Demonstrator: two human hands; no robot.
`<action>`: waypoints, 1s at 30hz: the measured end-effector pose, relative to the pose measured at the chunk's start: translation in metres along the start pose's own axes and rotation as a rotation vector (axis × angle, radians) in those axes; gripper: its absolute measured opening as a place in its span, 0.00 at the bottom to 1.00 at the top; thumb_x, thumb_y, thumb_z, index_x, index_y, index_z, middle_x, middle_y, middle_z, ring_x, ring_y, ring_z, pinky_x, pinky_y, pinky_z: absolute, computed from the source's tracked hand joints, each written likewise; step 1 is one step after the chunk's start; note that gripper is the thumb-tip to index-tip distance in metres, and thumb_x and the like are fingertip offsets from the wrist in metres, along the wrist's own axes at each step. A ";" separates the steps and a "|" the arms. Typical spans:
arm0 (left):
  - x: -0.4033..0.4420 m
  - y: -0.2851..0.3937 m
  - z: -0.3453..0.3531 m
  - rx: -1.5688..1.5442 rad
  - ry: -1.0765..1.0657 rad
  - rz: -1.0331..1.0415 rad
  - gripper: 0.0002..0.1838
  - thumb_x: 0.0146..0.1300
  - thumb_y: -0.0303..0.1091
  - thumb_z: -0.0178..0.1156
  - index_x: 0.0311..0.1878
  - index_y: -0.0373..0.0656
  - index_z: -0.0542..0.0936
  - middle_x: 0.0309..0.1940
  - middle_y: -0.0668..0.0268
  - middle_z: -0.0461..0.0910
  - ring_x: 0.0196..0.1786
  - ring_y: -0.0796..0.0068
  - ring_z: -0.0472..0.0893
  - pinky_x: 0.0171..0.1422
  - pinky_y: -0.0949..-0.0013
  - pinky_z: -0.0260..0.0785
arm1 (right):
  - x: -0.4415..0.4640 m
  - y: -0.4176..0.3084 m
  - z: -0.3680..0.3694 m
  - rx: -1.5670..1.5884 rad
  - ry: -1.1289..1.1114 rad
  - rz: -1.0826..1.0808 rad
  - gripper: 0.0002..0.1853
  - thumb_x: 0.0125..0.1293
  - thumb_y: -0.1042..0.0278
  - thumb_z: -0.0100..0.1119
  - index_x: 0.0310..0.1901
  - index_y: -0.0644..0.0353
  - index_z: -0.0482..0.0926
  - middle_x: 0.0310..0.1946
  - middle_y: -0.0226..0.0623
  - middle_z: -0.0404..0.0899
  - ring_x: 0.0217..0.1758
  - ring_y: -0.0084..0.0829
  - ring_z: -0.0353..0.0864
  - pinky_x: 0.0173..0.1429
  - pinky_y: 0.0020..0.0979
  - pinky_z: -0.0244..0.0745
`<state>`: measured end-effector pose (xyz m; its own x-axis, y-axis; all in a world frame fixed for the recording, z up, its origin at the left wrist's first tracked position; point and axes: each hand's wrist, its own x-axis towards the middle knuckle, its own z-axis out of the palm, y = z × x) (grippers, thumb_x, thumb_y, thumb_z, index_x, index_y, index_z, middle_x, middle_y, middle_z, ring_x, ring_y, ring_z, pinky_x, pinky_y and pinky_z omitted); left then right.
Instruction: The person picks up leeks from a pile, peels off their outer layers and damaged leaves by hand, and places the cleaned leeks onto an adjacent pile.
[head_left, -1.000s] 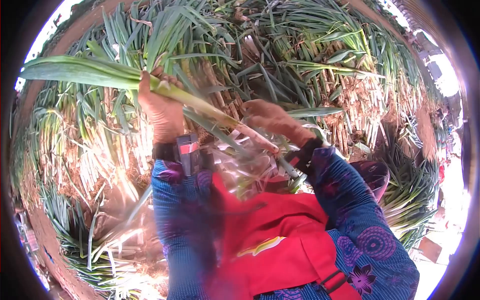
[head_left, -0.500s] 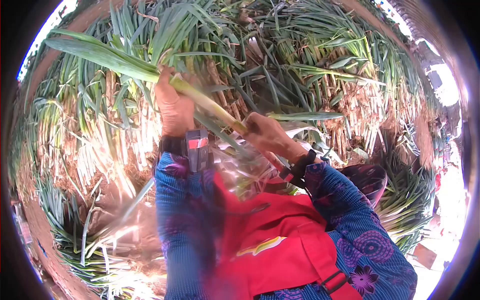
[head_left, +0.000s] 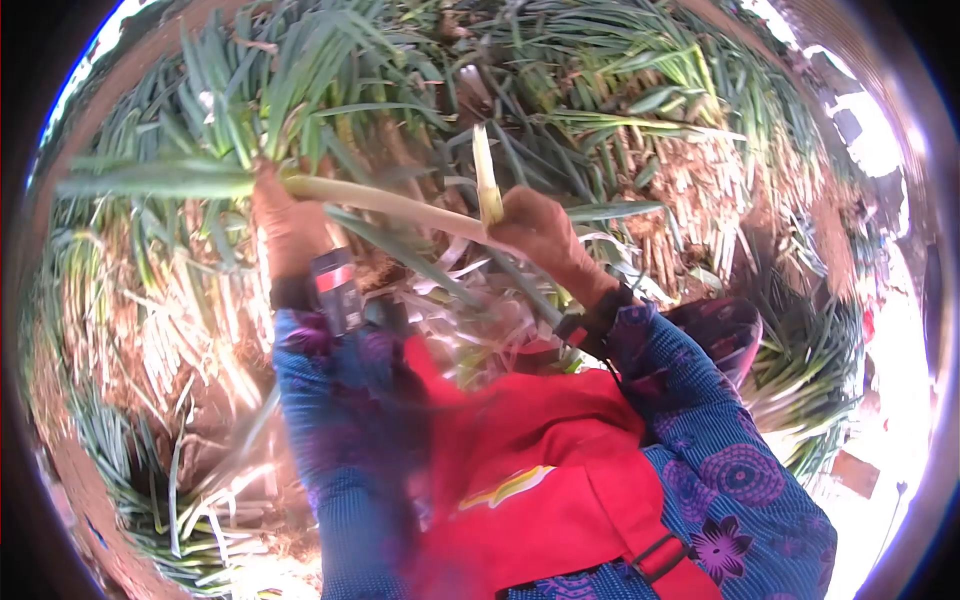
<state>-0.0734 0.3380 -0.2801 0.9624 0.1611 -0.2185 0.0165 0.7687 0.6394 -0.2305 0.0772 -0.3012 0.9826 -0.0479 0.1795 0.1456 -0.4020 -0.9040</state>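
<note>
A long green onion [head_left: 385,205] stretches across in front of me, its green leaves to the left and its pale stem to the right. My left hand [head_left: 288,225] is closed around it where the leaves begin. My right hand [head_left: 543,238] is closed at the stem's lower end, pinching a strip of pale yellow-green outer layer [head_left: 484,170] that sticks up from the fingers. Whether the right fingers also grip the stem itself, I cannot tell. Peeled white and pale scraps [head_left: 460,315] lie below the hands, against my red apron [head_left: 530,440].
Thick rows of green onions with white stems and roots stand at the left [head_left: 150,300] and at the right [head_left: 690,210]. More green onions [head_left: 800,400] lie by my right side, and another bunch [head_left: 190,520] lies at lower left.
My left hand has moved left and slightly down with the green onion, which is now nearer level. A strip of outer layer now stands up from my right hand, drawn away from the stem.
</note>
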 end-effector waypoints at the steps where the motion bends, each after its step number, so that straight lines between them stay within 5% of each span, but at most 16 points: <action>1: 0.010 0.000 -0.006 -0.017 0.020 -0.008 0.16 0.69 0.39 0.57 0.52 0.46 0.65 0.44 0.61 0.66 0.40 0.64 0.73 0.58 0.41 0.73 | 0.002 0.006 -0.009 0.239 0.021 0.169 0.08 0.55 0.74 0.66 0.32 0.60 0.74 0.28 0.29 0.75 0.35 0.21 0.77 0.42 0.28 0.72; 4: 0.029 0.000 -0.026 0.027 0.056 0.061 0.21 0.69 0.44 0.56 0.56 0.44 0.62 0.44 0.59 0.66 0.40 0.64 0.74 0.57 0.46 0.75 | 0.004 -0.001 -0.026 0.824 0.169 0.266 0.05 0.61 0.71 0.63 0.35 0.56 0.75 0.30 0.32 0.78 0.37 0.26 0.81 0.43 0.30 0.78; 9: 0.053 0.007 -0.044 0.003 0.217 0.013 0.27 0.70 0.49 0.54 0.61 0.43 0.57 0.41 0.57 0.69 0.42 0.59 0.76 0.53 0.54 0.76 | 0.006 0.030 -0.070 1.156 0.286 0.244 0.05 0.63 0.70 0.61 0.38 0.56 0.75 0.33 0.34 0.78 0.34 0.33 0.80 0.42 0.35 0.79; 14: 0.053 0.011 -0.064 0.164 0.173 0.137 0.21 0.72 0.48 0.49 0.56 0.43 0.59 0.39 0.57 0.71 0.43 0.60 0.75 0.59 0.53 0.71 | -0.007 0.069 -0.125 1.318 0.566 0.313 0.05 0.64 0.70 0.59 0.38 0.60 0.77 0.33 0.34 0.78 0.33 0.33 0.77 0.40 0.34 0.77; 18: 0.056 0.030 -0.065 0.085 0.278 0.077 0.18 0.72 0.45 0.47 0.53 0.40 0.61 0.39 0.57 0.73 0.45 0.64 0.75 0.61 0.60 0.68 | -0.039 0.115 -0.213 1.257 0.667 0.237 0.04 0.67 0.71 0.54 0.37 0.62 0.75 0.30 0.34 0.77 0.33 0.29 0.76 0.37 0.30 0.76; 20: 0.066 0.028 -0.089 0.202 0.146 0.169 0.18 0.69 0.44 0.52 0.50 0.42 0.63 0.39 0.59 0.73 0.45 0.66 0.75 0.60 0.58 0.68 | -0.057 0.114 -0.244 1.062 0.728 0.181 0.06 0.68 0.69 0.54 0.36 0.62 0.73 0.29 0.36 0.77 0.29 0.29 0.75 0.36 0.30 0.77; 24: 0.064 0.059 -0.100 -0.017 0.176 0.173 0.20 0.67 0.49 0.58 0.49 0.47 0.63 0.35 0.65 0.69 0.43 0.70 0.72 0.54 0.58 0.69 | -0.134 0.156 -0.364 1.128 0.868 0.211 0.06 0.69 0.71 0.51 0.38 0.64 0.77 0.31 0.39 0.80 0.34 0.29 0.81 0.50 0.36 0.82; 26: 0.038 0.055 -0.065 0.010 0.184 0.196 0.17 0.70 0.44 0.51 0.46 0.41 0.60 0.30 0.62 0.65 0.32 0.68 0.70 0.42 0.61 0.72 | -0.121 0.152 -0.331 0.655 0.618 0.267 0.07 0.67 0.69 0.54 0.43 0.62 0.77 0.38 0.38 0.81 0.41 0.34 0.83 0.56 0.39 0.81; 28: 0.042 0.050 -0.057 -0.044 0.128 0.190 0.13 0.73 0.43 0.47 0.48 0.44 0.61 0.31 0.65 0.65 0.35 0.71 0.69 0.45 0.63 0.69 | -0.096 0.113 -0.277 0.395 0.562 0.620 0.17 0.63 0.65 0.58 0.51 0.63 0.77 0.44 0.41 0.82 0.45 0.37 0.82 0.52 0.36 0.79; 30: 0.037 0.044 -0.050 -0.116 0.021 0.133 0.12 0.74 0.41 0.46 0.48 0.44 0.60 0.30 0.64 0.65 0.33 0.71 0.69 0.41 0.65 0.68 | -0.062 0.106 -0.220 0.099 0.507 0.501 0.22 0.63 0.62 0.60 0.58 0.60 0.75 0.49 0.43 0.81 0.52 0.37 0.80 0.58 0.33 0.75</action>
<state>-0.0506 0.4086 -0.2964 0.9480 0.2785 -0.1538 -0.1435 0.8058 0.5745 -0.3017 -0.1640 -0.3226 0.7628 -0.6335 -0.1295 -0.2750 -0.1366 -0.9517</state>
